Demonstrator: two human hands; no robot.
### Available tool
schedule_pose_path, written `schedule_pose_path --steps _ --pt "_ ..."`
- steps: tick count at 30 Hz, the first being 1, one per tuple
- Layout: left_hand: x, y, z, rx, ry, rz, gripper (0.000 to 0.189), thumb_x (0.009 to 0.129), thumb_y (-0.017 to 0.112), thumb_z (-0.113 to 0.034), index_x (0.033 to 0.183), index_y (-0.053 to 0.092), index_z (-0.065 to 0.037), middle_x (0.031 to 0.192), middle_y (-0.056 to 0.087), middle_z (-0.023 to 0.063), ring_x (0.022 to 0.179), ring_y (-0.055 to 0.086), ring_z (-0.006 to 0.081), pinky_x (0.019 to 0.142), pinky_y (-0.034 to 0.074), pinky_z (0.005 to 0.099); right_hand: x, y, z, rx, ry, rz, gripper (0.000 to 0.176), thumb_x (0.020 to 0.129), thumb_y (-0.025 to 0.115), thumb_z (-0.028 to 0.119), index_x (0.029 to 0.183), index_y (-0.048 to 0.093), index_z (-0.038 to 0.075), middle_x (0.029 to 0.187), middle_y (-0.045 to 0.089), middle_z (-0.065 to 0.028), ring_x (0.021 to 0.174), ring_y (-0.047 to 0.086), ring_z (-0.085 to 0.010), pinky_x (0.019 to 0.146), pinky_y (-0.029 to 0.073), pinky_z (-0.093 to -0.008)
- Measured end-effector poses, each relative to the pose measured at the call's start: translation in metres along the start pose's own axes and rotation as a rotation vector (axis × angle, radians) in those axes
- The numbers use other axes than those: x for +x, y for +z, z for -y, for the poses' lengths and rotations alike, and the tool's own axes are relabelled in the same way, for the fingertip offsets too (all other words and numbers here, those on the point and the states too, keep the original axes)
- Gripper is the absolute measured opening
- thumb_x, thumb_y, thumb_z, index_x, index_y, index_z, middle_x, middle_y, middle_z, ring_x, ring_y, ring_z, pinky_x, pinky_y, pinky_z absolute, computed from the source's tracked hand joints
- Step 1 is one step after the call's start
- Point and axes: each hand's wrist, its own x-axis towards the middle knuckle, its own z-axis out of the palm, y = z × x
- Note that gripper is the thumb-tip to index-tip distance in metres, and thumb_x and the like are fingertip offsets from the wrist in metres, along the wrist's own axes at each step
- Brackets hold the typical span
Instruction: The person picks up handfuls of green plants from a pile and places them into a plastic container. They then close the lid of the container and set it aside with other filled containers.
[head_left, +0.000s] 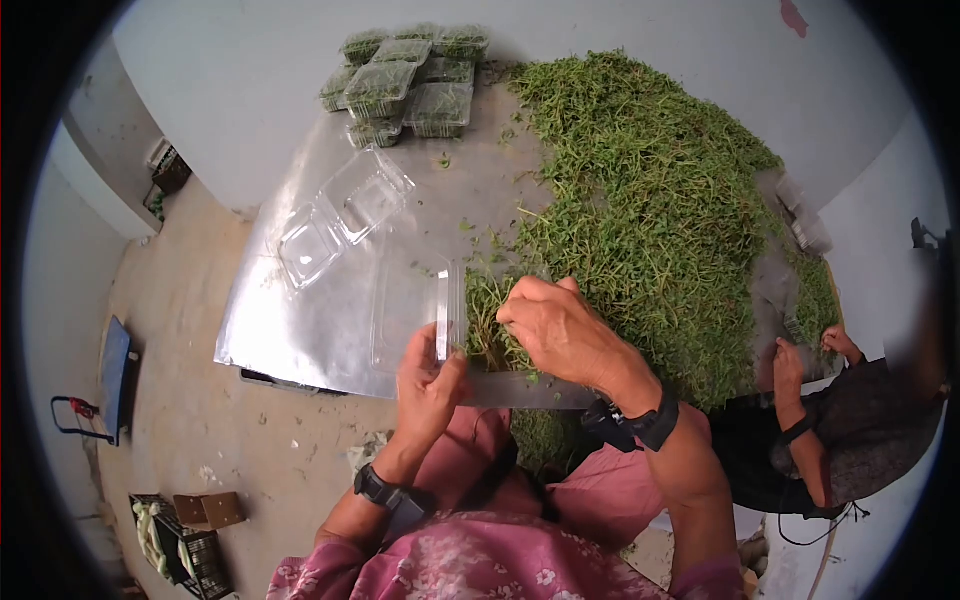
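Observation:
At the table's front edge my left hand [432, 378] grips the near side of a clear plastic clamshell box [405, 310], whose lid lies folded out to the left. Close by on the right, my right hand [562, 328] has its fingers curled together at a bunch of green stems [487, 318] in and beside the box. How much of the bunch those fingers hold is partly hidden. A large heap of leafy green stems [650, 220] spreads over the right half of the metal table [300, 330].
An open clear box [345, 215] lies on the left of the table. Filled boxes [405, 85] are stacked at the back. A co-worker's hands [800, 365] are at the right edge near more clear boxes [803, 215]. A blue trolley [117, 380] and black crate [205, 562] stand on the floor.

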Motion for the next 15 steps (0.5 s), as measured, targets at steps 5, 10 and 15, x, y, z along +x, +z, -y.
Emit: schedule_pose_path --steps 5,10,15 --pt "0.001 -0.003 0.002 0.008 0.015 0.005 0.034 0.09 0.055 -0.006 0.122 0.047 0.002 0.074 0.054 0.0009 0.057 0.052 0.0073 0.05 0.044 0.0219 0.007 0.007 0.019 0.098 -0.082 -0.092 0.006 0.079 0.06 0.007 0.083 0.065 0.008 0.083 0.055 -0.0061 0.084 0.056 -0.0253 0.079 0.037 -0.04" --pt "0.0 -0.003 0.004 0.04 0.022 0.014 0.034 0.089 0.055 -0.006 0.122 0.048 0.002 0.074 0.055 0.0014 0.056 0.052 0.0078 0.051 0.046 0.0217 0.004 0.026 0.01 -0.083 -0.13 0.149 0.009 0.078 0.055 0.009 0.074 0.063 0.008 0.077 0.052 -0.0051 0.087 0.049 -0.0236 0.083 0.037 -0.0408" --pt "0.0 -0.002 0.006 0.006 0.019 0.017 0.034 0.089 0.054 -0.005 0.122 0.048 0.002 0.074 0.055 0.0016 0.055 0.052 0.0081 0.049 0.045 0.022 0.006 0.022 0.012 -0.121 -0.141 0.194 0.01 0.08 0.055 0.008 0.079 0.066 0.009 0.079 0.055 -0.005 0.087 0.051 -0.0235 0.083 0.037 -0.0398"
